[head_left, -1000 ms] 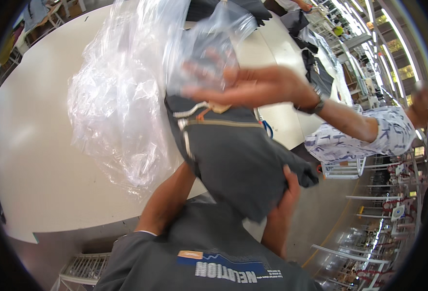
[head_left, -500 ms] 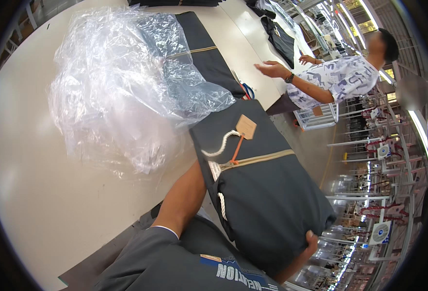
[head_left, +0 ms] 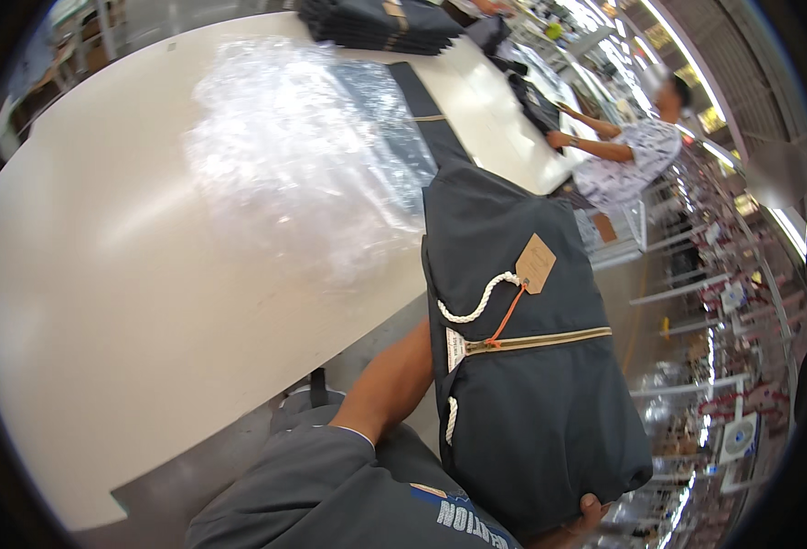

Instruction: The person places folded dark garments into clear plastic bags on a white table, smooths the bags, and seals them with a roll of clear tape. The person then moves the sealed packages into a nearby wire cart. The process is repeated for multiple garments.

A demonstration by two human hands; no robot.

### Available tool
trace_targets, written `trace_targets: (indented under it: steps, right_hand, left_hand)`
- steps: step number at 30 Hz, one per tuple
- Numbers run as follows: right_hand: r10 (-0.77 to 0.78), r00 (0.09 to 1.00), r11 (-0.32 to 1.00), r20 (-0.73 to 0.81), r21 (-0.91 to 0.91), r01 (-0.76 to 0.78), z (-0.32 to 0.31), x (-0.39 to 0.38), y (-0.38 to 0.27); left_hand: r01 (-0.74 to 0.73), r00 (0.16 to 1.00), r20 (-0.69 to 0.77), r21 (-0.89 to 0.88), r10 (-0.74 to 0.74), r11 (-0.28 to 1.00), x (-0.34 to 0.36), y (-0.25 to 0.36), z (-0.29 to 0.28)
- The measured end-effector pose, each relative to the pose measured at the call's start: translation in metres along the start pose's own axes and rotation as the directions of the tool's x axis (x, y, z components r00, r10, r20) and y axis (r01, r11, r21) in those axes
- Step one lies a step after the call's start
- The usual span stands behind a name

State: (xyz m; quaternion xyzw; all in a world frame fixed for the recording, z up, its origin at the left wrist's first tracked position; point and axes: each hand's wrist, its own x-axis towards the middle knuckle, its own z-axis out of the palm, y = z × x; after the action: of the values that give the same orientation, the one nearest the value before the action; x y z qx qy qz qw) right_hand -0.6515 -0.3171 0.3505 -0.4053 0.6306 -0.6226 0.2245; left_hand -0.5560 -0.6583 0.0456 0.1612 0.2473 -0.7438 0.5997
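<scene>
A folded dark grey zip garment [head_left: 550,412] is held in front of me, past the table's edge. It has a tan zip, white rope cords, a small white label at the zip's end and a brown card tag [head_left: 536,263] on an orange string. My right hand [head_left: 590,517] is closed on its near lower edge, thumb on top. My left forearm [head_left: 390,375] reaches in behind the garment, which hides that hand and its fingers. Up on the table, clear plastic bags [head_left: 284,156] lie in a crumpled heap, partly over another dark folded garment [head_left: 431,114].
The pale table [head_left: 193,366] curves along my left. A stack of dark folded garments [head_left: 380,27] sits at its far end. Across on the right, a co-worker [head_left: 636,151] handles a dark item [head_left: 533,102] on a table. Shop racks and fans line the right.
The garment sits farther right in the view, as the view itself has shifted. The co-worker's hands, raised before, are now down on the dark item. Both my arms stay at the garment.
</scene>
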Motion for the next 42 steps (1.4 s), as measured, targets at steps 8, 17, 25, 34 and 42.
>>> trace_targets:
  steps: [8,17,25,34,42]
  right_hand:
    - [0.036,0.855,0.98,0.517,0.149,-0.132,0.021,-0.069,0.05]
    - [0.179,0.493,0.848,0.852,0.12,-0.516,0.13,-0.176,0.05]
    - [0.138,0.212,0.855,0.967,-0.008,-0.518,0.237,-0.323,0.052]
    - [0.592,0.276,0.781,0.758,-0.623,0.037,0.262,-0.401,0.163]
    - [0.248,0.567,0.666,0.786,-0.563,0.489,0.377,-0.362,0.218]
  left_hand:
    - [-0.381,0.915,-0.107,0.087,0.389,0.921,-0.175,0.222,-0.161]
    - [-0.696,0.662,-0.172,0.22,0.73,0.683,-0.388,0.461,-0.24]
    - [-0.758,0.444,0.172,0.595,0.879,0.266,-0.535,0.71,-0.279]
    - [-0.161,0.225,-0.129,0.973,0.966,0.167,-0.629,0.569,-0.342]
    - [0.123,0.139,0.07,0.988,0.988,-0.088,-0.614,0.533,-0.34]
